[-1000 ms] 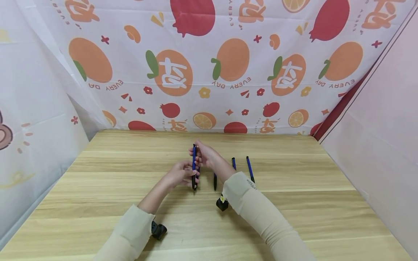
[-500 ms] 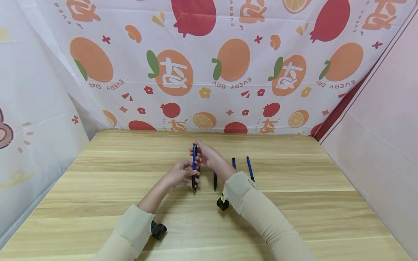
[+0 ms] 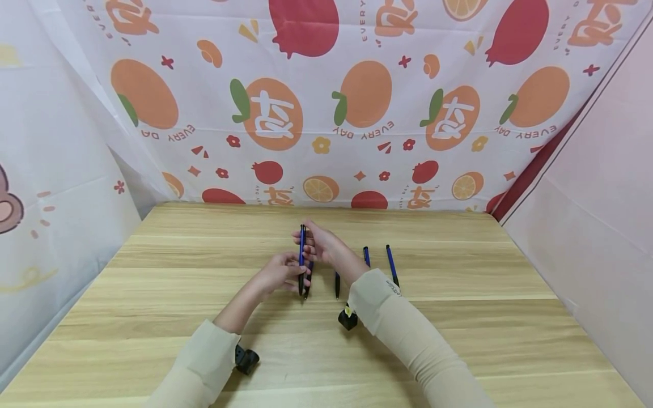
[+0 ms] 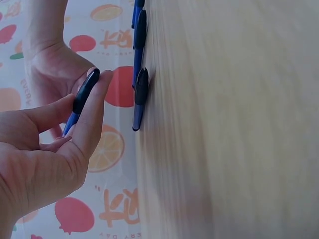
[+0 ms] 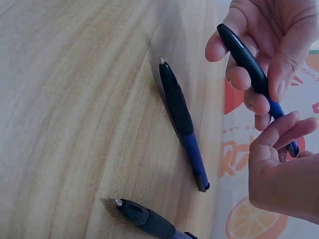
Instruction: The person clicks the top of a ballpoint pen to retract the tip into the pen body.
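Observation:
Both hands are on one blue ballpoint pen (image 3: 302,252) with a black grip, raised off the table. My left hand (image 3: 275,274) pinches its black lower part between thumb and fingers. At its blue clip end, my right hand (image 3: 323,243) has its fingers curled round the barrel. No metal point shows at the front of the held pen (image 5: 249,64) in the right wrist view. Behind the left fingers another pen (image 3: 310,267) lies partly hidden. Close to the right forearm lies a pen (image 3: 337,286) whose upper part is covered.
Two further blue pens, one (image 3: 366,256) and another (image 3: 391,265), lie to the right, partly covered by the right sleeve (image 3: 374,294). The wooden table (image 3: 459,340) ends at a fruit-print cloth (image 3: 318,164). A black wrist camera (image 3: 247,360) sits by each cuff.
The held pen has shifted slightly left, so the pen behind it shows more separately. Both hands keep nearly the same place and hold.

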Tool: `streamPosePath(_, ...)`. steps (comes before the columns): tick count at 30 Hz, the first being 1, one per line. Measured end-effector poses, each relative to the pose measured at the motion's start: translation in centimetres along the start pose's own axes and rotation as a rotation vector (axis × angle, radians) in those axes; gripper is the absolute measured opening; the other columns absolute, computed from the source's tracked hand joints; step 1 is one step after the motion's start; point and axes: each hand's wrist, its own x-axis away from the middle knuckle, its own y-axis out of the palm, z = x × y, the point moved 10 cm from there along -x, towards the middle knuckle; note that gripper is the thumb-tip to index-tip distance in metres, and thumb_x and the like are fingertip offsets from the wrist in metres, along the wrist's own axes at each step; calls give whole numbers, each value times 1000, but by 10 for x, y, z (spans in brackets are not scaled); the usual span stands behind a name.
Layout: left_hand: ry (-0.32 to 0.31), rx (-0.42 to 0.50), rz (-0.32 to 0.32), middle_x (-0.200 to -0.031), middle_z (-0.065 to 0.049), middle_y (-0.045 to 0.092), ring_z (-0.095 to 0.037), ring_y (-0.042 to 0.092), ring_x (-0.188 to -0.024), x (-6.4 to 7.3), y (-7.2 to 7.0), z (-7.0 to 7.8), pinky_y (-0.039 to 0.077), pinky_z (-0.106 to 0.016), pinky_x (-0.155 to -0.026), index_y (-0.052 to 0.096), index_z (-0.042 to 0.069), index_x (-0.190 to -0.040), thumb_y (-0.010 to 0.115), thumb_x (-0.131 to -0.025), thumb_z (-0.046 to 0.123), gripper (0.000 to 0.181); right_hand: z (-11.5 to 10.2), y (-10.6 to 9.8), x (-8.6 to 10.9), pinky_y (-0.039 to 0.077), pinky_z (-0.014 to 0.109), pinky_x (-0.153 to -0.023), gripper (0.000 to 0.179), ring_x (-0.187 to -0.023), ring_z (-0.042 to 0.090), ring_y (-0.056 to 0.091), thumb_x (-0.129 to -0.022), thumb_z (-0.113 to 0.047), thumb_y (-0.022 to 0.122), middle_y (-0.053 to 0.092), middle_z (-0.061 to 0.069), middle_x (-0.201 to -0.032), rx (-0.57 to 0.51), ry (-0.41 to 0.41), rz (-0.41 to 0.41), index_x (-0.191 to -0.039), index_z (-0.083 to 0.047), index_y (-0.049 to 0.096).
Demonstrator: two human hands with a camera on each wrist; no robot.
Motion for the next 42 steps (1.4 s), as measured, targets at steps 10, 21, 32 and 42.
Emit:
streamPosePath(10,3,-4,16,-105,-28,56,-31,63,-85,2,-4,1,54,-39,-68,37,-16,-114,42,-94,-3,25,-1,4,-3,46,18,-51,42,-50,6,46,-94,-39,47,63,0,-81,38,-12,-15,-109,-2,60)
streamPosePath(21,-13,-10,32,-104,-26,56,-34,62,-87,4,-4,-1,54,-37,-69,37,-16,-116,42,-94,-2,26,0,4,-3,45,19,-53,23,-54,9,47,-93,-27,47,62,4,-85,33,-32,0,-93,-6,56)
streamPosePath(32,-16,-3,27,-105,-28,55,-35,62,-88,7,-2,-4,54,-38,-70,36,-17,-117,42,-94,-2,28,5,3,-3,46,20,-54,28,-53,9,48,-89,-18,48,65,5,-87,35,-36,7,-108,1,56)
streamPosePath(42,-8,-9,27,-99,-24,58,-32,63,-84,5,-5,-6,54,-38,-68,37,-17,-115,43,-94,-2,27,5,5,-2,48,20,-52,14,-52,9,51,-88,-15,48,64,5,-83,21,-45,7,-91,-5,56)
